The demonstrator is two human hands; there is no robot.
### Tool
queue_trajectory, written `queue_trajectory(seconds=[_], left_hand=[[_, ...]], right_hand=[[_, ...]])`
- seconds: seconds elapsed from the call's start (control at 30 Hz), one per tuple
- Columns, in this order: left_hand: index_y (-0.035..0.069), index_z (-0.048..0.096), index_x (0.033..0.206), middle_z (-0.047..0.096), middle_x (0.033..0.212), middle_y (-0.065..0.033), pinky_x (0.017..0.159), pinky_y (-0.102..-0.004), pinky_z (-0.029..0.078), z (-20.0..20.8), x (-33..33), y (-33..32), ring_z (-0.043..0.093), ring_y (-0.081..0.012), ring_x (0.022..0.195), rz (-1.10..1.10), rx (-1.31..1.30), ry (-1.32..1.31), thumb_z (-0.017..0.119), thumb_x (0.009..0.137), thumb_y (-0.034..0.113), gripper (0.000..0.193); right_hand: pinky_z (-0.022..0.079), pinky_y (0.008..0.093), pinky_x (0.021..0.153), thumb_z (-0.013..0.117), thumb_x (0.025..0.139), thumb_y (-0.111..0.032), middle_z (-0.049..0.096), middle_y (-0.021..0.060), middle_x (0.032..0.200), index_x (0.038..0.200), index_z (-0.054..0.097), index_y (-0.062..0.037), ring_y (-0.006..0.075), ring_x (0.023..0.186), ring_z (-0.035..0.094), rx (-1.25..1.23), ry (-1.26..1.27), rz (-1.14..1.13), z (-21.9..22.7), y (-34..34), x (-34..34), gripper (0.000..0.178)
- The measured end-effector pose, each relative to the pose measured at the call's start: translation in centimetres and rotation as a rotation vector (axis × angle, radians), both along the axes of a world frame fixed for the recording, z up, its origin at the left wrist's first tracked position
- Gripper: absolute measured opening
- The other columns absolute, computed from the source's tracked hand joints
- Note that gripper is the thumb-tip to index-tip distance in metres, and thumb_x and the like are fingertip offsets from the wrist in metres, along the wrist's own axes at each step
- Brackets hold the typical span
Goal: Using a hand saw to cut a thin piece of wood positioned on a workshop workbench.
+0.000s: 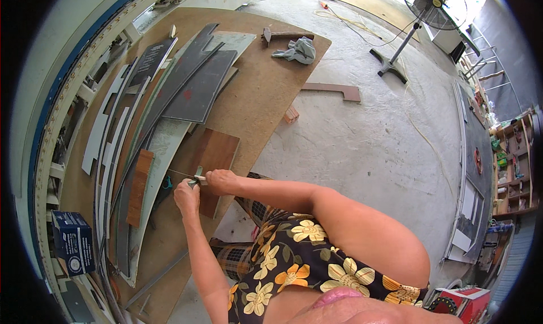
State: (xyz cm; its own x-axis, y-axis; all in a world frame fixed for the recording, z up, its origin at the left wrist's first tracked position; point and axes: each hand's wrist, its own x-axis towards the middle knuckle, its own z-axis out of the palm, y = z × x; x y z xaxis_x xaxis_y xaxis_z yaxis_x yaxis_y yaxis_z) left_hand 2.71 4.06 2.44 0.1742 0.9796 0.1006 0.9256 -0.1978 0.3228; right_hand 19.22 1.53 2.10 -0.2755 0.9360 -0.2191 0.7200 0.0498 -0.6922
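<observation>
My left hand (187, 196) and my right hand (222, 182) meet over the near part of the brown work table, both with closed fingers. Between them is a small narrow greenish piece (198, 172), pinched in the left fingers. A short whitish piece (201, 178) sticks out of my right fist; its kind is too small to tell. Below the hands lies a reddish-brown wood-grain board (219, 144), partly covered by the right hand. Close by on the left is a teal-handled tool (167, 182), its dark end running down the table.
Dark grey sheets (206, 86) and long strips are stacked on the table's left, with a narrow wood-grain piece (139, 188) on them. A hammer (285, 35) and a grey cloth (297, 51) lie at the far corner. A dark blue box (73, 242) stands left; a fan (390, 66) stands beyond.
</observation>
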Motion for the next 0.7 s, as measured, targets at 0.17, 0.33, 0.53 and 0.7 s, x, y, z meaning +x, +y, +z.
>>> queue_trajectory(seconds=[0.17, 0.33, 0.53, 0.7], left_hand=[[0.001, 0.069, 0.091, 0.067, 0.087, -0.0215, 0.076, -0.0426, 0.051, 0.8, 0.8, -0.4, 0.065, -0.0374, 0.085, 0.07, -0.044, -0.05, 0.074, 0.07, 0.015, 0.025], [0.001, 0.068, 0.088, 0.068, 0.084, -0.0201, 0.075, -0.0432, 0.051, -0.1, 0.1, -0.1, 0.066, -0.0372, 0.082, 0.037, 0.007, -0.026, 0.074, 0.07, 0.014, 0.023], [0.001, 0.068, 0.088, 0.067, 0.084, -0.0204, 0.074, -0.0434, 0.052, 0.1, 0.6, -0.2, 0.066, -0.0374, 0.082, -0.017, 0.028, -0.019, 0.075, 0.07, 0.013, 0.022], [0.001, 0.068, 0.087, 0.067, 0.083, -0.021, 0.075, -0.0437, 0.051, 0.2, 0.2, 0.0, 0.066, -0.0373, 0.083, -0.01, 0.013, -0.037, 0.074, 0.071, 0.013, 0.021]], right_hand=[[0.051, 0.0489, 0.062, 0.048, 0.086, -0.011, 0.064, 0.0263, 0.078, 0.094, 0.055, 0.0035, 0.0419, 0.076, 0.065, 0.088, 0.054, -0.035, -2.6, -1.0, 0.3, 0.018], [0.052, 0.0485, 0.065, 0.05, 0.084, -0.01, 0.065, 0.0243, 0.079, 0.093, 0.057, 0.0034, 0.0403, 0.078, 0.066, 0.065, 0.006, -0.033, -2.0, -4.5, 2.6, 0.018], [0.051, 0.049, 0.063, 0.05, 0.085, -0.01, 0.065, 0.0251, 0.079, 0.093, 0.056, 0.0045, 0.0411, 0.076, 0.066, 0.082, -0.02, 0.015, -1.6, -0.3, 0.8, 0.018], [0.052, 0.0486, 0.065, 0.05, 0.084, -0.011, 0.065, 0.0269, 0.084, 0.088, 0.058, 0.004, 0.0407, 0.079, 0.066, 0.083, -0.026, 0.032, -2.3, 0.9, -0.4, 0.017]])
